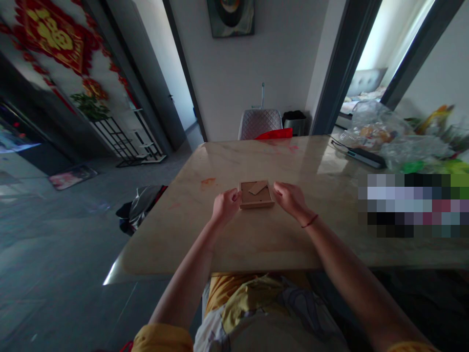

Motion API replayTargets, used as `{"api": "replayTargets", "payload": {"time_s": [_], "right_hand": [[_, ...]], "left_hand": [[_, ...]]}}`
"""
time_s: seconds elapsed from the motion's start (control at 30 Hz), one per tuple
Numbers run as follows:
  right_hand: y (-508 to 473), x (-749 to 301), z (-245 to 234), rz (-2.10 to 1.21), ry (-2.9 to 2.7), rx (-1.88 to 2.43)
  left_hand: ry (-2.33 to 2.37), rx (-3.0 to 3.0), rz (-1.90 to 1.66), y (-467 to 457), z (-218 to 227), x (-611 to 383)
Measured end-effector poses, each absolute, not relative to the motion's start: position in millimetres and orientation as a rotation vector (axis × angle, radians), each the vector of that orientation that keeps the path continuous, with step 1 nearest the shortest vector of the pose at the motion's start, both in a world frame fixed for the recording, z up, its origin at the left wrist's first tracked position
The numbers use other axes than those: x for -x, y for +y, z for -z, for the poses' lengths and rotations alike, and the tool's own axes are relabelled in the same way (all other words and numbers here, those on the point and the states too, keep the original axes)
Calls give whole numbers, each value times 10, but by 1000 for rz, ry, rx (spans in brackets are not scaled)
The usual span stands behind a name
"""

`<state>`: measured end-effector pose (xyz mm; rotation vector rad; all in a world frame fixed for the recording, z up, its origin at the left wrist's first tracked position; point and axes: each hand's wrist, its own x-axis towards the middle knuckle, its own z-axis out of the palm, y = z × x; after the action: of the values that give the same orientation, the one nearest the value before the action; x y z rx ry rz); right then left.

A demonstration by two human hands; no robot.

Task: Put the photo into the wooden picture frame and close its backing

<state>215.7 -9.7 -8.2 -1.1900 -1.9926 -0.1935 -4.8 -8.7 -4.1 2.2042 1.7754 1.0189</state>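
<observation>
A small, shallow brown box [251, 199], cardboard or wood, lies on the table between my hands. Inside it, toward the far right, a flat brown piece [258, 187] sits at a slant. My left hand [226, 204] is curled into a fist at the left side of the box, touching or almost touching its edge. On the other side my right hand [290, 196], also closed in a fist, rests close to the right edge, with a thin dark-red band [309, 221] around the wrist. I see nothing held in either fist.
The pale marble-look table [249, 239] has a rounded left corner. Clear plastic bags [381, 124] and a dark elongated device [366, 158] lie at the right. A quilted chair [261, 123] with a red item [274, 134] stands beyond the far edge. A dark bag [141, 205] is at the left.
</observation>
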Motion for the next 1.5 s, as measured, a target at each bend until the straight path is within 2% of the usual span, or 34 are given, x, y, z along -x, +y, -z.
{"api": "replayTargets", "payload": {"time_s": [0.17,0.33,0.4,0.53,0.67,0.73,1.07,1.33,1.5], "right_hand": [[-119,-2110,89,127,-2062,1331],[-126,-2104,157,116,-2316,1476],[-126,-2111,174,125,-2343,1491],[-132,-2094,139,113,-2272,1409],[-92,-2090,95,135,-1814,1344],[-52,-2109,109,125,-1710,1315],[45,-2133,222,-124,-1874,1392],[102,-2160,396,-348,-2007,1387],[89,-2165,388,-295,-2046,1337]], "left_hand": [[1853,-2219,-894,-102,-7,45],[1838,-2417,-333,-110,-30,36],[1838,-2454,-274,-113,-25,38],[1863,-2441,-437,-113,-20,46],[1933,-2299,-823,-91,-20,55],[1949,-2238,-888,-74,-10,64],[1962,-2195,-771,-48,24,71],[1895,-2205,-502,6,74,144],[1927,-2205,-581,14,72,146]]}}
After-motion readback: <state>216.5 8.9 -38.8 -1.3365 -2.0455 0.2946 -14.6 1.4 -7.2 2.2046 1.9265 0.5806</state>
